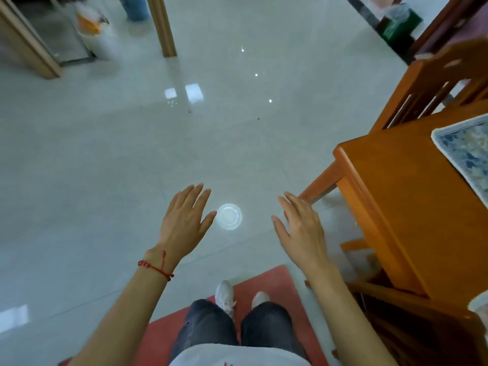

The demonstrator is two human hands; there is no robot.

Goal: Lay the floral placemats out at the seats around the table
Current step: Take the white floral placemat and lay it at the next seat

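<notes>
Glossy tiled floor, wooden surface at right. Left hand and right hand hover flat, fingers spread, each grip holding nothing. One floral placemat lies near the surface's far edge, likely marking a seat.

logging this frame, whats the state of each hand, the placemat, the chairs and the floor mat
left hand: open, empty, fingers spread
right hand: open, empty, over the floor
floral placemat: flat on the table, partly out of frame
chair: upright, at the table's far side
red floor mat: flat, under the person's feet
</notes>
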